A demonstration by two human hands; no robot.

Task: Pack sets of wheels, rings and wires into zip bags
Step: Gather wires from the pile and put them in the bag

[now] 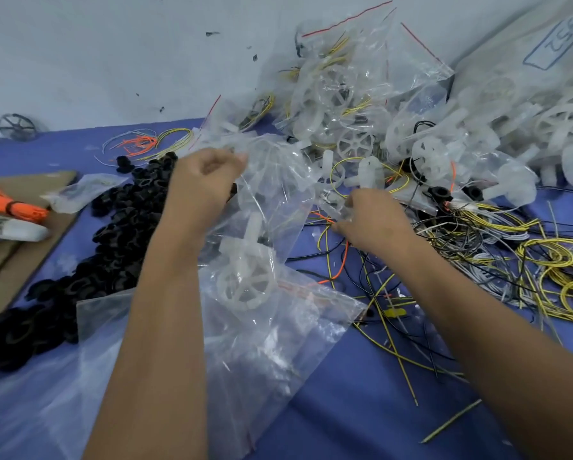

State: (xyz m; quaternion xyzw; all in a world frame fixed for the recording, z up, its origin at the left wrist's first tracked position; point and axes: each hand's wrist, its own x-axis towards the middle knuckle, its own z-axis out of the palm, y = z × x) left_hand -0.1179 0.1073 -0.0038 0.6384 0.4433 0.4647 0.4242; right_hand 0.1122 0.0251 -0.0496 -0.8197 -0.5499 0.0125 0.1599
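My left hand pinches the top edge of a clear zip bag and holds it up above the blue table. A white spoked wheel shows inside the bag, lower down. My right hand grips the bag's other edge, fingers curled round clear plastic near an orange wire. Black rings lie heaped to the left of my left arm. Loose yellow, black and grey wires sprawl to the right.
Filled zip bags and loose white wheels pile up at the back right against the wall. Empty bags lie flat under my arms. Cardboard with an orange wire bundle sits at the left edge.
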